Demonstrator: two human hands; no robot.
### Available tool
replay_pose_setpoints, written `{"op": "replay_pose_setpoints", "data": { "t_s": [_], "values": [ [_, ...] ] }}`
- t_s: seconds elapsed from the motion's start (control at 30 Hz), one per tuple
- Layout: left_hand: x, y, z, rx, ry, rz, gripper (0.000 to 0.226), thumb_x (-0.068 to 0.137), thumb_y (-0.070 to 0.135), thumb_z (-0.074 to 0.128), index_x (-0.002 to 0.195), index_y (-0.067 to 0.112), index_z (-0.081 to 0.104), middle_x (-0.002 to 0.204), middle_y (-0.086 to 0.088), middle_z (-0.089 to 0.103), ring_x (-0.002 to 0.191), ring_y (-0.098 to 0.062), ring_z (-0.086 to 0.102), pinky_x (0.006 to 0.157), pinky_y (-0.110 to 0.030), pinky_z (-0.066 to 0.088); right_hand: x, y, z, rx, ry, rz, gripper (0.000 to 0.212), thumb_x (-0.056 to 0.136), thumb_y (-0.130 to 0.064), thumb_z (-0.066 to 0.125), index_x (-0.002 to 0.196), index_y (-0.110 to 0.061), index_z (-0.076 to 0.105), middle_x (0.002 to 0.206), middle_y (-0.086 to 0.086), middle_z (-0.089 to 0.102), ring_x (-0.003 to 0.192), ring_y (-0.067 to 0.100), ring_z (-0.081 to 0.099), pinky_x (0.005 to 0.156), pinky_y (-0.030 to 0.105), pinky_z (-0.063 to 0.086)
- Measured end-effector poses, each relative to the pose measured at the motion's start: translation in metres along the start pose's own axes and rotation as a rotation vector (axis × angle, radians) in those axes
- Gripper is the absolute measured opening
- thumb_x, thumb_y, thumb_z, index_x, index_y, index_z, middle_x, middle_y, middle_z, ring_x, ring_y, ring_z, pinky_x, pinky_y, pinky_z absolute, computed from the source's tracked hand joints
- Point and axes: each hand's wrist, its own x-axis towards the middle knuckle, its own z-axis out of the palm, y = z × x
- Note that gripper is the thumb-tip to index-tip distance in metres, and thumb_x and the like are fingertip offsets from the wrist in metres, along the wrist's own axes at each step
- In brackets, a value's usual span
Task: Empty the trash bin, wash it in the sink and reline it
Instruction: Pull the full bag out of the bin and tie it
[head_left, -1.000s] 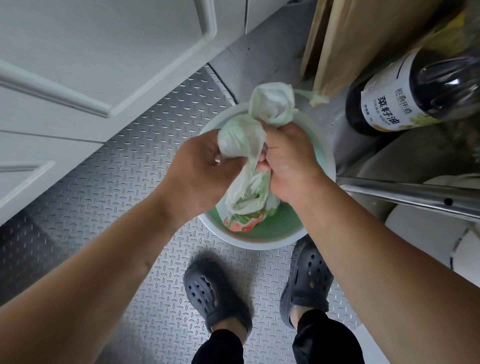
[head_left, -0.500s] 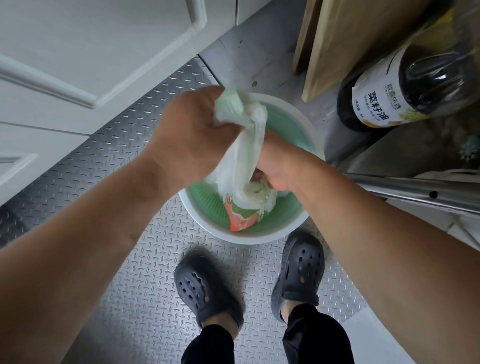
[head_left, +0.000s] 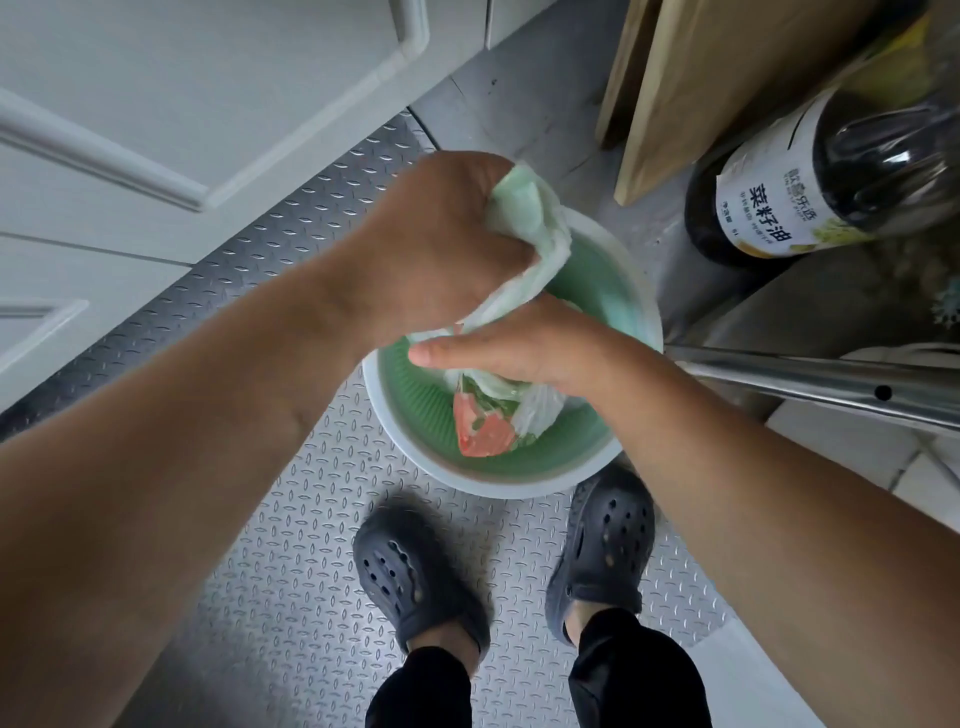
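The bin (head_left: 498, 467), white-rimmed and green inside, stands on the checker-plate floor (head_left: 270, 597) just ahead of the person's shoes (head_left: 415, 577). The bag (head_left: 524, 234), a thin pale liner, hangs inside the bin with its gathered neck pulled up above the far rim. Red and green scraps (head_left: 480, 426) show through the plastic low in the bin.

The left hand (head_left: 436, 244) is clenched around the bag's neck, above the bin's far rim. A second ago it sat level with the other hand, over the bin's middle; it has since lifted and crossed over toward the far side. The right hand (head_left: 524, 353) has dropped lower, to the bin's centre; it grasps the bag just above the bulge of waste, with the thumb stretched out toward the near-left rim. The two loose ears of plastic seen a second ago are now drawn into one twisted rope between the hands.

I judge the person is twisting or knotting the bag shut. The bag's load still sits in the bin, so emptying is not yet done, and washing and relining lie ahead. A dark oil bottle (head_left: 810, 192) stands right of the bin, near its far rim.
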Motion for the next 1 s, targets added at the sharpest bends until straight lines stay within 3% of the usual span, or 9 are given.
{"op": "replay_pose_setpoints", "data": {
  "t_s": [0.1,0.2,0.37,0.43,0.53,0.63,0.73,0.83,1.0],
  "values": [
    [0.009,0.012,0.005,0.13,-0.071,0.051,0.013,0.077,0.01,0.061,0.076,0.022,0.066,0.07,0.008,0.066,0.073,-0.012,0.065,0.056,-0.011,0.046,0.007,0.0,0.008,-0.001,0.156,-0.115,0.045,0.079,-0.041,0.077,0.122,-0.036,0.062,0.103,-0.032,0.063,0.094,-0.032,0.047,0.089,-0.001,0.04],
    [0.018,0.021,0.009,0.217,-0.11,0.092,0.015,0.079,0.011,0.062,0.077,0.026,0.062,0.065,0.013,0.057,0.069,-0.011,0.057,0.05,-0.001,0.037,0.007,0.004,0.009,-0.002,0.251,-0.026,0.031,0.066,-0.063,0.066,0.092,-0.046,0.068,0.086,-0.03,0.065,0.07,-0.038,0.043,0.069,0.003,0.043],
    [0.016,0.006,0.001,-0.021,-0.133,0.005,0.017,0.077,0.035,0.079,0.085,0.026,0.068,0.079,0.014,0.067,0.074,0.005,0.064,0.059,-0.008,0.048,0.004,0.008,0.003,0.347,0.197,0.073,0.032,0.077,-0.063,0.061,0.083,-0.036,0.077,0.087,-0.012,0.078,0.09,0.007,0.074,0.094,0.04,0.054],
    [0.004,-0.01,0.004,-0.27,0.089,-0.04,0.029,0.079,0.046,0.075,0.1,0.027,0.07,0.098,0.015,0.071,0.091,0.004,0.064,0.078,-0.017,0.052,0.0,0.008,-0.001,0.517,0.21,0.089,0.039,0.08,-0.063,0.056,0.064,-0.034,0.077,0.069,-0.007,0.075,0.071,0.007,0.073,0.07,0.028,0.057],
    [-0.017,-0.034,0.024,-0.489,0.447,-0.227,0.035,0.077,0.037,0.063,0.106,0.019,0.065,0.098,0.009,0.069,0.085,-0.005,0.064,0.077,-0.026,0.052,-0.004,0.007,-0.003,0.781,0.244,0.148,0.06,0.084,-0.07,0.052,0.104,-0.019,0.077,0.101,0.016,0.076,0.099,0.03,0.069,0.104,0.049,0.045],
    [-0.037,-0.052,0.048,-0.545,0.306,-0.269,0.054,0.072,0.03,0.067,0.123,0.02,0.052,0.118,0.005,0.065,0.104,-0.014,0.066,0.084,-0.031,0.056,-0.01,0.002,-0.002,0.844,0.275,0.168,0.076,0.091,-0.065,0.047,0.131,-0.001,0.058,0.133,0.034,0.055,0.109,0.04,0.058,0.111,0.067,0.029],
    [-0.047,-0.06,0.066,-0.472,0.162,-0.154,0.083,0.067,0.035,0.082,0.138,0.026,0.039,0.129,0.012,0.056,0.112,-0.007,0.061,0.094,-0.035,0.055,-0.01,0.006,-0.003,0.829,0.295,0.185,0.062,0.094,-0.058,0.047,0.123,-0.007,0.067,0.113,0.021,0.071,0.106,0.041,0.063,0.096,0.051,0.049],
    [-0.047,-0.064,0.076,-0.372,0.176,-0.181,0.113,0.063,0.038,0.088,0.152,0.027,0.018,0.149,0.006,0.036,0.113,-0.011,0.059,0.091,-0.028,0.053,-0.012,0.007,-0.004,0.844,0.302,0.167,0.055,0.095,-0.056,0.047,0.115,-0.011,0.071,0.104,0.014,0.074,0.115,0.046,0.062,0.104,0.057,0.043],
    [-0.044,-0.062,0.084,-0.236,0.251,-0.157,0.071,0.068,0.033,0.086,0.123,0.032,0.042,0.124,0.011,0.053,0.089,0.001,0.058,0.07,-0.007,0.044,-0.015,0.008,-0.003,0.758,0.302,0.109,0.06,0.094,-0.064,0.039,0.108,-0.018,0.075,0.118,0.021,0.07,0.117,0.045,0.061,0.105,0.06,0.04]
  ]
}}
